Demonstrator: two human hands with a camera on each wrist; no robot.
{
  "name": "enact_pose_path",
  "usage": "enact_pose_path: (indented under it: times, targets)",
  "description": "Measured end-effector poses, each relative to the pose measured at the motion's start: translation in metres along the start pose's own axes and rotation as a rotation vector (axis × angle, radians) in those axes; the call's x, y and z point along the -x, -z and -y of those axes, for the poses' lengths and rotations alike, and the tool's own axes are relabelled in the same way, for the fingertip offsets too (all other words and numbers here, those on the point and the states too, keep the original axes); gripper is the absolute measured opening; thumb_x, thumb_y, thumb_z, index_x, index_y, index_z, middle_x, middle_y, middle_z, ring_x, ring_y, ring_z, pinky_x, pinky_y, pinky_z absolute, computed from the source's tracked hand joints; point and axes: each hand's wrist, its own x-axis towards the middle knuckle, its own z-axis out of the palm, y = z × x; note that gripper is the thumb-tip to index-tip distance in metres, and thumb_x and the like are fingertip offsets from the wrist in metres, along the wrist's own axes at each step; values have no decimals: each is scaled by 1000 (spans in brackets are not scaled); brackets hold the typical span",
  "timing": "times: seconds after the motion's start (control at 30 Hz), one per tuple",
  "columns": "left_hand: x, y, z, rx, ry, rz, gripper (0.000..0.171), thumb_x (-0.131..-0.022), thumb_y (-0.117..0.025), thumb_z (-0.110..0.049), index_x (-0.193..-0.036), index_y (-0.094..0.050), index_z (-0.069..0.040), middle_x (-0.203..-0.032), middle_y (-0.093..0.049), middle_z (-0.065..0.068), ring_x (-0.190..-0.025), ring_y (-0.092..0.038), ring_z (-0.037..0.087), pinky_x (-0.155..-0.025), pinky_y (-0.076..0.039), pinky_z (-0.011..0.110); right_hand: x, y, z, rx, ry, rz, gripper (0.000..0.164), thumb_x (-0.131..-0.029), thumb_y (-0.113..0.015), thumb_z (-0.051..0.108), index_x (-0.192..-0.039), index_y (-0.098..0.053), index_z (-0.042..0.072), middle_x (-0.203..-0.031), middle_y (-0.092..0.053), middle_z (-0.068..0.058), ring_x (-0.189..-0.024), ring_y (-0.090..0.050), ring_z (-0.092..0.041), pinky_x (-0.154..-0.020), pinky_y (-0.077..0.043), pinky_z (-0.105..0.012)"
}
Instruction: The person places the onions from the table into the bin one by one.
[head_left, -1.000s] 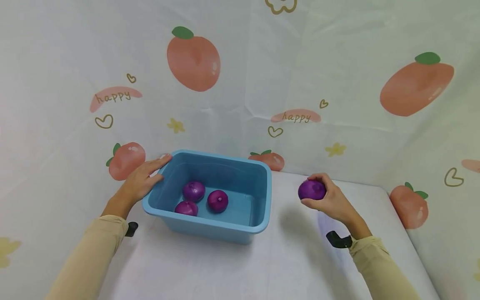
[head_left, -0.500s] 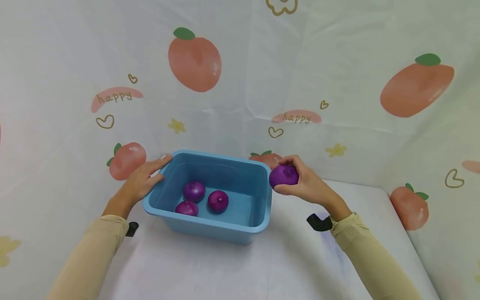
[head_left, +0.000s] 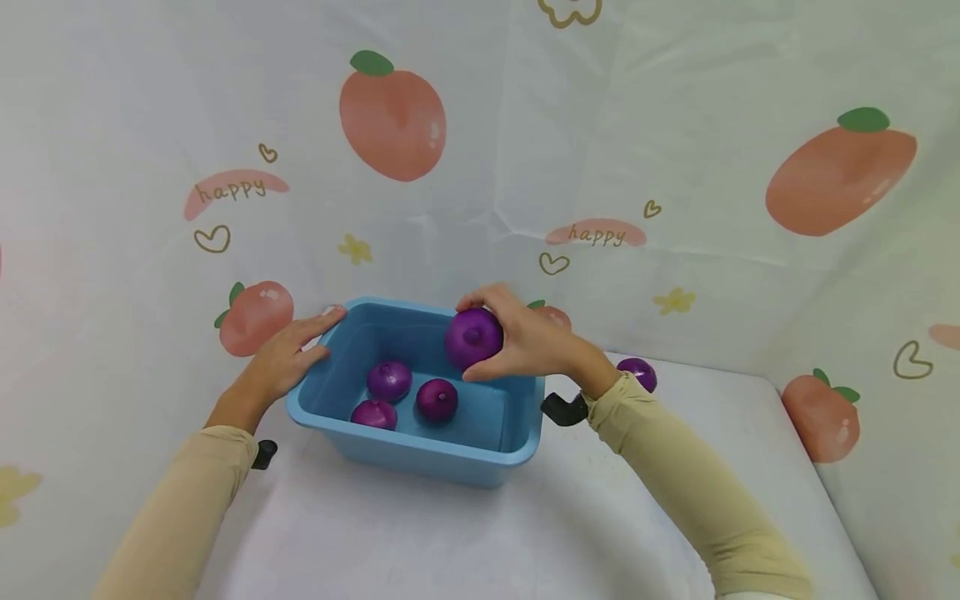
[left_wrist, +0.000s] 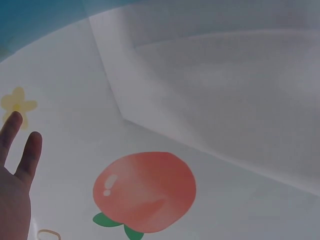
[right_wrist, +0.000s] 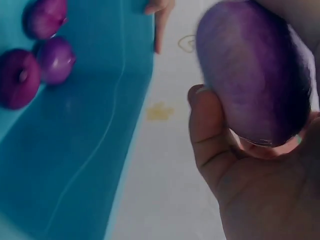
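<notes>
My right hand (head_left: 528, 337) holds a purple onion (head_left: 472, 337) over the right part of a light blue plastic tub (head_left: 420, 458). In the right wrist view, the thumb and fingers curve round this onion (right_wrist: 255, 75). My left hand (head_left: 279, 367) rests on the tub's left rim with its fingers extended. Inside the tub lie three more purple onions, one at the back (head_left: 389, 381), one near the front wall (head_left: 373, 414) and a darker one (head_left: 437, 401). The left wrist view shows just two fingers (left_wrist: 31, 155) and a strip of tub.
Another purple onion (head_left: 639, 373) lies on the white tabletop (head_left: 600, 500) to the right, partly hidden by the right sleeve. Behind the tub hangs a white cloth (head_left: 480, 150) printed with fruit, hearts and flowers.
My right hand has carried the onion leftward from above the table to over the tub. The onion on the table has come into view. The left hand stays on the rim.
</notes>
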Motion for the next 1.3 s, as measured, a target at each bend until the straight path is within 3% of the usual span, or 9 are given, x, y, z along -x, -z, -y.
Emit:
enact_pose_path:
  times: [0.17, 0.43, 0.63, 1.03, 1.3]
  targets:
    - [0, 5, 0, -17, 12, 10, 60, -103, -45, -38, -161, -32, -26, -164, -38, 13, -150, -35, 49, -108, -34, 80, -30, -16, -1, -43, -38, 41, 82, -77, -88, 40, -148, -48, 33, -136, -43, -3, -123, -53, -17, -91, -60, -31]
    - [-2, 9, -2, -35, 2, 20, 58, -104, -44, -34, -160, -33, -25, -164, -38, 12, -151, -35, 47, -112, -33, 77, -68, -51, -12, -248, 3, 119, 84, -83, -83, 25, -150, -35, 12, -142, -47, -6, -121, -58, -16, -98, -57, -27]
    - [-2, 4, -2, -14, 12, 22, 58, -103, -44, -35, -160, -33, -28, -165, -39, 9, -152, -35, 45, -112, -33, 76, -79, -71, -25, -344, -60, 182, 77, -85, -81, 23, -149, -38, 17, -142, -47, -6, -119, -60, -19, -98, -57, -29]
    - [-2, 2, -6, 2, 3, 17, 59, -103, -44, -36, -160, -33, -27, -164, -39, 11, -150, -36, 48, -109, -34, 78, -78, -93, -39, -168, -201, 267, 82, -79, -83, 48, -151, -47, 31, -149, -47, 2, -135, -48, -18, -108, -52, -39]
    - [0, 3, -4, -18, -6, 9, 59, -103, -45, -36, -160, -33, -27, -165, -38, 11, -151, -35, 46, -112, -32, 77, -74, -103, -41, -81, -284, 522, 80, -78, -85, 45, -149, -49, 37, -154, -46, -1, -146, -41, -28, -113, -48, -45]
